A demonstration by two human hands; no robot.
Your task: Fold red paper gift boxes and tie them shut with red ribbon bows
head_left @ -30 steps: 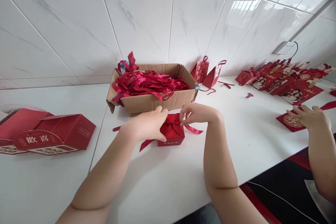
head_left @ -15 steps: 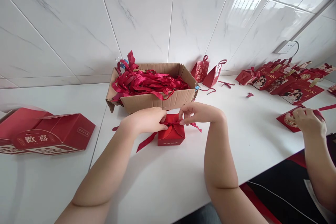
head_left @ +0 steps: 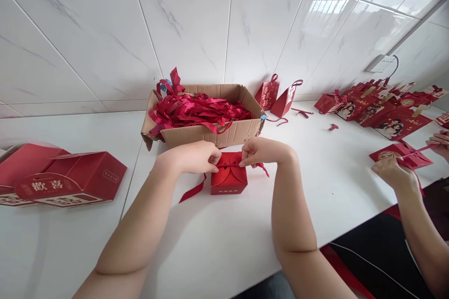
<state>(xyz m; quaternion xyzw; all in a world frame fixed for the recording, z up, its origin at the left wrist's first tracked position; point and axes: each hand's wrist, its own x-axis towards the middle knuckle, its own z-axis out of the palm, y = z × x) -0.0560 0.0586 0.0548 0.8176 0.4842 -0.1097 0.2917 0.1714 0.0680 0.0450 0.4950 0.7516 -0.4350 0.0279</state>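
Note:
A small red gift box (head_left: 228, 182) with curved, interlocking top flaps stands upright on the white table in front of me. Across its top runs a dark red ribbon (head_left: 229, 165). My left hand (head_left: 206, 156) pinches the ribbon at the left edge of the box, and a loose tail hangs down to the table. On the other side, my right hand (head_left: 250, 153) grips the ribbon near the top right edge, with a short end sticking out past the fingers. The stretch between my hands looks taut.
Behind the box sits an open cardboard box (head_left: 210, 135) heaped with red ribbons. Large red cartons (head_left: 77, 177) lie at left. Two triangular boxes (head_left: 280, 103) and many gift bags (head_left: 389, 124) line the wall. At right, a co-worker's hands (head_left: 396, 175) handle ribbon on another red box (head_left: 417, 161).
My hands have drawn slightly apart, and the ribbon between them has straightened across the box top. The co-worker's hand has moved left and lower, and a second hand has appeared.

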